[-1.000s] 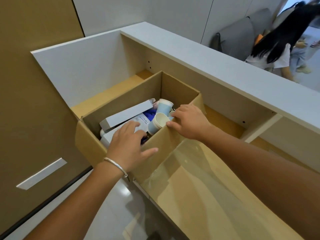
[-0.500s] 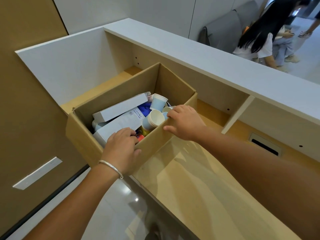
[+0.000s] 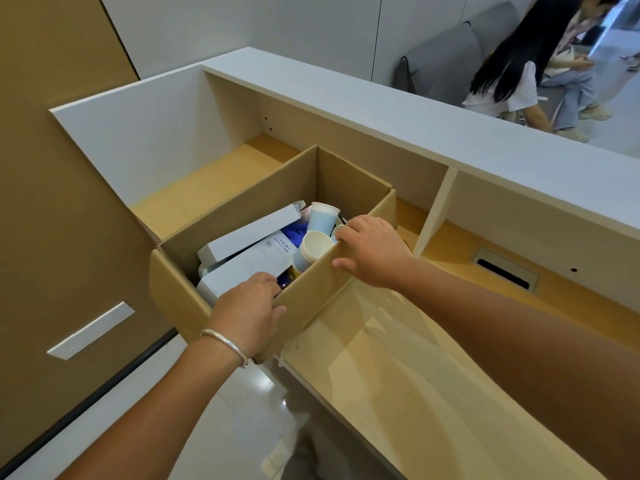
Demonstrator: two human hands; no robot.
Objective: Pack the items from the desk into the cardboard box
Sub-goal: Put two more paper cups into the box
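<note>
The cardboard box [image 3: 242, 216] sat at the left end of the desk [image 3: 398, 358], its near-left corner hanging past the desk edge over the floor, and it was already loaded: white cartons [image 3: 249, 237], paper cups [image 3: 317, 242], something blue underneath. We saw no loose items on the desk surface, so we judged the packing about done and the next move a lift or slide of the box.

Its long axis ran from our near left to the far right, and we had both hands on the near long wall. Our left hand [image 3: 247, 308] clamped the near-left stretch of that rim, fingers [image 3: 266, 282] curled inside over the edge, thumb on the outer face. Our right hand [image 3: 372, 249] held the same wall further right, near its far-right corner, fingers folded over the rim beside the cups, thumb outside. Both were closed on cardboard.

So the box lay straight ahead of and under our fingers, the left hand nearer the overhanging corner. With both grips on one wall, we judged the far side could tip.
</note>
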